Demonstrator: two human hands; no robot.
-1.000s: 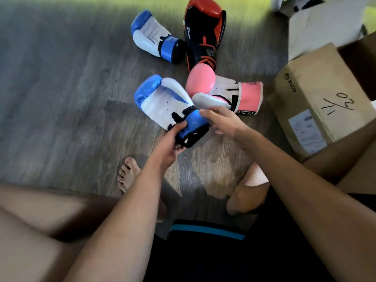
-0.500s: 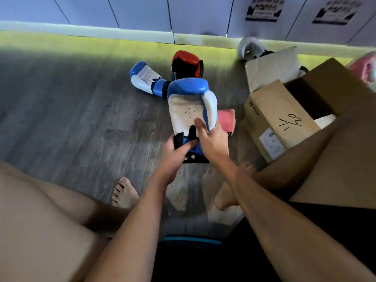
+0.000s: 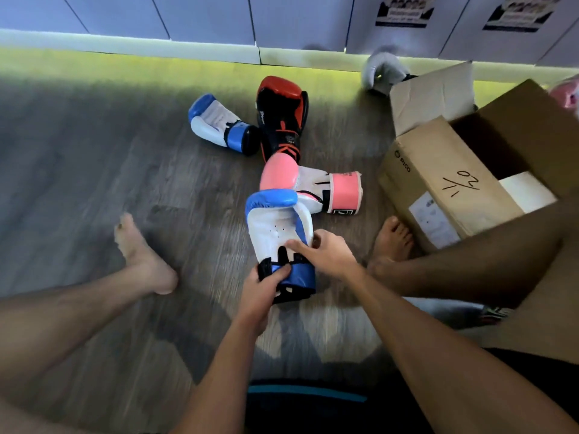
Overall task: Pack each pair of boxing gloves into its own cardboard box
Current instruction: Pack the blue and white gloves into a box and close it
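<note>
Early stage, nothing visibly boxed. Left grip (image 3: 263, 296) wraps the cuff of the blue glove (image 3: 275, 227) and right grip (image 3: 326, 255) clasps its palm, just over the floor. Its mate (image 3: 216, 123), the pink glove (image 3: 313, 183) and the red glove (image 3: 282, 120) lie loose near the open cardboard box (image 3: 438, 170).

The single view is a wide-angle camera on the person's head. It faces forward and steeply down over their own legs (image 3: 62, 324) to the floor (image 3: 94, 183). The left hand (image 3: 261, 289) and right hand (image 3: 326, 255), both holding a glove (image 3: 275, 227), are nearest the lens at centre frame. The box (image 3: 438, 170) lies at the right edge. The wall (image 3: 203, 17), farthest off, runs along the top.
</note>
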